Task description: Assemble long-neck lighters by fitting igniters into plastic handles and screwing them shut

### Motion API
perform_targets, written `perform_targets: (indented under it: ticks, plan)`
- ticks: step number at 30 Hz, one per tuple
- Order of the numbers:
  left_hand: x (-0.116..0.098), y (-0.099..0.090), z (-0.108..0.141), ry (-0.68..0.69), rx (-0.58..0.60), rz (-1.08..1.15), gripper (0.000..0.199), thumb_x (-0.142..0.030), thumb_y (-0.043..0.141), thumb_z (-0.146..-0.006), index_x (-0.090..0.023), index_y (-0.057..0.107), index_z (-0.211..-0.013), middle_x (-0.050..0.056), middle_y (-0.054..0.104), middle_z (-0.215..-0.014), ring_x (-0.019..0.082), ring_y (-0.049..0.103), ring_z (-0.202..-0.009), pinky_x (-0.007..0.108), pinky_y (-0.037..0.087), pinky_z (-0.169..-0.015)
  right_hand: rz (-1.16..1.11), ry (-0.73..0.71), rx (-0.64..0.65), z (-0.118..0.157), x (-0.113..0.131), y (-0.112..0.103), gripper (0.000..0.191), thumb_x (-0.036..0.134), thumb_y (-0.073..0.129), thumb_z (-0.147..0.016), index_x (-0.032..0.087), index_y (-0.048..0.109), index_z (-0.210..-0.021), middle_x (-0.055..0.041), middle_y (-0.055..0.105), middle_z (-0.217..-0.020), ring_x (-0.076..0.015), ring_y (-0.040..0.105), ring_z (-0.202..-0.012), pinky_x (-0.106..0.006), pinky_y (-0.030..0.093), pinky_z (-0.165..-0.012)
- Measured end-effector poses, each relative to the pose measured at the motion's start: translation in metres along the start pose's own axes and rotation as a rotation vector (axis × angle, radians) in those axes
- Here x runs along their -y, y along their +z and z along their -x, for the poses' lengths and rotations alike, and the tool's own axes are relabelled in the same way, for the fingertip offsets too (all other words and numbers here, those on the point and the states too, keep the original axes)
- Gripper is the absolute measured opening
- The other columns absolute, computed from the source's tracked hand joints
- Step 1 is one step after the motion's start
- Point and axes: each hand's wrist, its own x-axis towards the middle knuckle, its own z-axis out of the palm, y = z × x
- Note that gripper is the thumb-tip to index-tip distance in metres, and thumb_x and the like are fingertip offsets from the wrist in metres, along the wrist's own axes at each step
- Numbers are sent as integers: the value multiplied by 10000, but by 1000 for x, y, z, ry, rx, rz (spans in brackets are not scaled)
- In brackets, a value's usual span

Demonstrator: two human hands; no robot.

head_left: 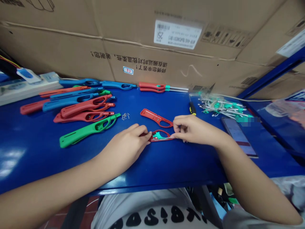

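A red lighter half-shell (164, 139) lies open side up on the blue table, with a green trigger part (159, 135) and a thin wire inside it. My left hand (135, 140) pinches the shell's left end between thumb and fingers. At the shell's right end, my right hand (189, 128) has its fingers closed together by the wire and the shell's edge; what exactly they pinch is too small to tell. Just behind, another red half-shell (152, 116) lies on the table, its right end near my right fingers.
Red, blue and green lighter bodies (83, 106) are piled at the left. Small screws (125, 116) lie near them. A red lighter (152, 87), a screwdriver (192, 109), metal tubes with wires (221, 106) and a phone (239, 136) lie behind and right. A cardboard box (133, 41) stands behind.
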Motion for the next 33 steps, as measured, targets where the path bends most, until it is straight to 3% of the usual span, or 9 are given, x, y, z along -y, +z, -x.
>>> perform_targets:
  ticks: [3,5,12,19,25,28,30,33]
  plan:
    - [4,3,1,13,-20,34,267,-214,508,-1009,-152,711,-1170,82,644,-992,236,589,-932,355,541,-796,14,-142,-63,-4,4,10,164,288,675,-901,165,632,-802,-3,600,-742,-117,529,-649,-239,388,-617]
    - [5,4,1,18,-22,45,266,-210,521,-1003,-146,704,-1186,84,645,-994,242,593,-940,366,545,-802,54,-163,-100,-7,6,18,152,269,657,-915,161,645,-808,0,599,-740,-114,521,-656,-240,372,-631]
    - [4,8,0,47,-47,102,261,-208,522,-1003,-129,704,-1172,90,645,-988,238,597,-935,371,548,-813,104,-62,-83,-12,5,26,206,289,669,-890,164,623,-733,11,595,-700,-105,510,-628,-240,323,-601]
    - [5,11,-1,64,-74,130,245,-209,538,-996,-121,717,-1138,86,636,-960,237,588,-911,378,540,-807,77,153,-115,-14,11,32,303,353,694,-863,178,583,-642,17,581,-616,-111,481,-578,-253,288,-557]
    - [6,10,-1,43,-70,141,244,-210,554,-989,-150,704,-1172,78,642,-995,241,599,-950,377,546,-810,-75,93,-171,-15,3,34,361,458,676,-869,178,606,-652,26,553,-585,-104,456,-549,-243,297,-527]
    - [8,10,-2,45,-86,163,247,-228,536,-1001,-164,701,-1173,79,651,-1042,237,602,-973,380,545,-832,-114,83,-319,-14,-7,22,318,458,563,-937,188,677,-814,16,585,-641,-103,454,-524,-241,334,-525]
    - [9,10,-2,54,-91,171,255,-243,518,-1010,-172,701,-1173,83,654,-1063,237,598,-981,389,541,-846,-19,108,-490,-12,-17,8,205,328,525,-942,198,677,-990,8,604,-707,-107,467,-517,-250,374,-542]
    - [11,11,-2,73,-89,163,273,-252,498,-1016,-178,697,-1187,93,656,-1077,243,591,-985,408,533,-858,283,257,-654,-5,-36,-19,369,154,557,-831,186,605,-1196,-67,660,-965,-162,599,-690,-306,472,-687]
